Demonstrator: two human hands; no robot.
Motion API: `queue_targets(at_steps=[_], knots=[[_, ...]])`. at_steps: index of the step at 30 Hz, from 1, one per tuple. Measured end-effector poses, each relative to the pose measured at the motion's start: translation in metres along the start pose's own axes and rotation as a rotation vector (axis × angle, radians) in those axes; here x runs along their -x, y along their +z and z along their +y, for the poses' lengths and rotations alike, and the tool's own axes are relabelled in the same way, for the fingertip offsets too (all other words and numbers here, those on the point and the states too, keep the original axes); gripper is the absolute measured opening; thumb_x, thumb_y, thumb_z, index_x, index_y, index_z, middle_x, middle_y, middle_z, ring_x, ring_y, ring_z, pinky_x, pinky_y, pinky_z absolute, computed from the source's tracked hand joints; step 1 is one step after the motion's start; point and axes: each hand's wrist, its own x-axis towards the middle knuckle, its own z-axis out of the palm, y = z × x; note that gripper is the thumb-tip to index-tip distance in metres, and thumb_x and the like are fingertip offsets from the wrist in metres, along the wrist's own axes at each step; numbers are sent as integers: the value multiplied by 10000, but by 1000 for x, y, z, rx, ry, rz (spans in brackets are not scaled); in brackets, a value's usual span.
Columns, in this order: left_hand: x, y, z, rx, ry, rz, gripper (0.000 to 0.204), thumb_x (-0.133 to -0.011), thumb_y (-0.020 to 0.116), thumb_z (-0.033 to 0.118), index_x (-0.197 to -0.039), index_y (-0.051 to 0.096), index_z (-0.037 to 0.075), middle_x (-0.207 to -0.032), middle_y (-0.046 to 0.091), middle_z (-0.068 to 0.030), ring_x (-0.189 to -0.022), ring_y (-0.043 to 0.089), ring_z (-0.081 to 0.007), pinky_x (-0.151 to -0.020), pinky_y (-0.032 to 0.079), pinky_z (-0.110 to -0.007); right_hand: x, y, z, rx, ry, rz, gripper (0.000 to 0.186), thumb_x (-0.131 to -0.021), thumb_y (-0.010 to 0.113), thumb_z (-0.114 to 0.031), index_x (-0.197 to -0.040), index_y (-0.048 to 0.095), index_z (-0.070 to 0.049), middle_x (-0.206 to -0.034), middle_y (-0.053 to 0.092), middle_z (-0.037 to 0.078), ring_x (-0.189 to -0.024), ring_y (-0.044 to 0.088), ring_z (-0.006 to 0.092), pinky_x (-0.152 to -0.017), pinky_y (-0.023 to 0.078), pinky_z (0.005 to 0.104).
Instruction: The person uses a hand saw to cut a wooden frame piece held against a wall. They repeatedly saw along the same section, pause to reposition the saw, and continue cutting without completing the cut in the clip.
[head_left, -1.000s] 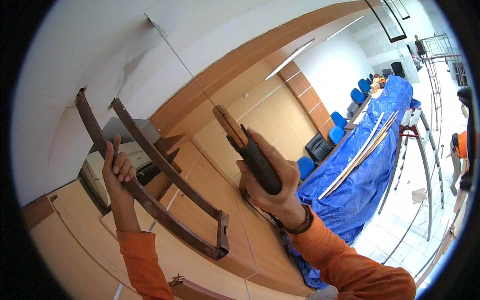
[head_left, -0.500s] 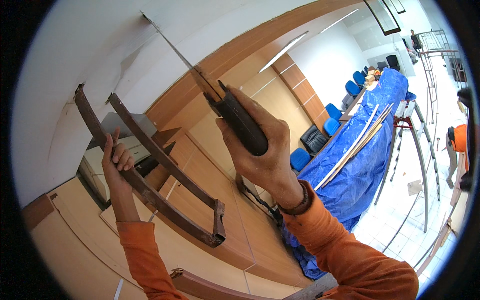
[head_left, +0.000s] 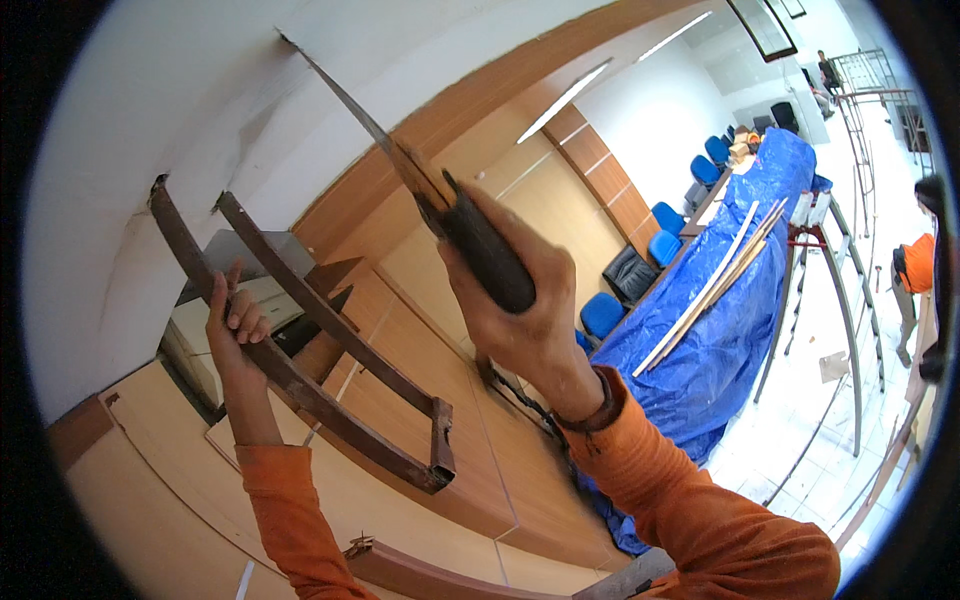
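Observation:
My right hand (head_left: 535, 310) is closed around the dark handle of a handsaw (head_left: 355, 110). The narrow, tapering blade slants up to the left, its tip at a small dark slit in the white ceiling (head_left: 130, 110). Lower on the left, my left hand (head_left: 238, 320) grips the nearer bar of a brown U-shaped frame (head_left: 350, 425), index finger stretched along it. Both bars of this frame reach the ceiling at their upper ends, and a short crosspiece joins them at the bottom. Part of the saw handle is hidden by my fingers.
Wood-panelled cabinetry (head_left: 400, 340) stands behind the frame. A broken-ended brown bar (head_left: 430, 575) lies below. To the right, a blue tarpaulin (head_left: 690, 380) carries wooden strips (head_left: 715, 290), with a stepladder (head_left: 840, 290) beside it. A person in orange (head_left: 915, 270) is at far right.
The saw handle has shifted slightly right and down, and the blade shows at a slightly different angle. My left hand keeps its hold on the frame. The whole view has shifted a little.

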Motion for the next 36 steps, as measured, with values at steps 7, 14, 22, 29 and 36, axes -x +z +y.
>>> queue_targets(at_steps=[7, 14, 22, 29, 36], knots=[[0, -3, 0, 17, -8, 43, 479, -1025, 593, 404, -1317, 571, 26, -543, 355, 91, -387, 320, -18, -370, 314, -200, 10, -6, -2, -45, 32, -49, 442, -893, 698, -37, -1323, 606, 10, -815, 702, 80, -688, 631, 59, -617, 482, 216], [3, 7, 1, -9, -7, 48, 482, -1025, 591, 414, -1314, 582, 29, -536, 348, 96, -394, 317, -10, -375, 320, -196, -15, 4, 10, 12, -22, 4, 438, -896, 696, -38, -1319, 600, 23, -818, 698, 71, -693, 618, 51, -612, 475, 212], [7, 12, 0, -82, 29, 82, 487, -1030, 579, 419, -1315, 585, 24, -533, 334, 97, -391, 307, -8, -372, 299, -189, 3, -8, -1, -32, 9, -53, 460, -887, 706, -42, -1328, 593, 25, -827, 697, 91, -720, 616, 50, -624, 478, 221], [2, 7, 1, -10, -4, 39, 487, -1038, 562, 421, -1320, 579, 25, -531, 327, 93, -389, 308, -13, -373, 307, -192, -30, 15, 15, -25, -7, -57, 465, -887, 701, -47, -1338, 596, 3, -809, 675, 118, -696, 595, 62, -608, 469, 240], [6, 10, 1, -46, -1, 62, 510, -1030, 573, 430, -1331, 567, 18, -536, 339, 94, -397, 318, -16, -383, 314, -195, -10, 6, 7, -62, 14, -68, 462, -886, 696, -42, -1335, 597, 6, -777, 660, 104, -650, 570, 68, -581, 454, 245]])
